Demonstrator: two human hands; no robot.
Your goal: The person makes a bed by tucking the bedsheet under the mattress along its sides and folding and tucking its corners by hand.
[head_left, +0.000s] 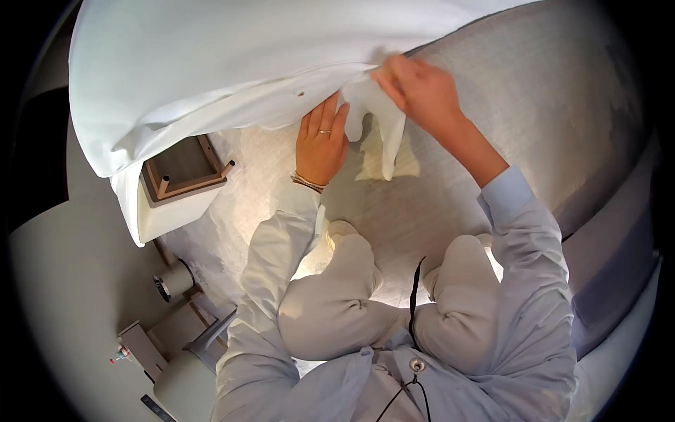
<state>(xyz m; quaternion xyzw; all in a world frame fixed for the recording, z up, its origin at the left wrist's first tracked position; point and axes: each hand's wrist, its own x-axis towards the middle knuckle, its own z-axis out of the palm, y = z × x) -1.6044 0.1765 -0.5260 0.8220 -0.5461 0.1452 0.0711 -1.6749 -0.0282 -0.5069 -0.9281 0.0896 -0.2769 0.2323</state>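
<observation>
A large white sheet is draped across the top of the view, its lower edge falling in folds. My left hand, with a ring and bracelets at the wrist, has its fingers stretched out against the sheet's lower edge. To the right, my right hand is closed on the sheet's edge, slightly smeared by motion. Between the two hands, a loose flap of the white fabric hangs down. One small brown spot marks the sheet above my left fingers. What lies under the sheet is hidden.
I crouch on a pale mottled carpet. At left, a brown-framed stool or small table stands partly under the sheet. A cylindrical bin, a desk and a grey chair are lower left. Dark grey upholstery borders the right.
</observation>
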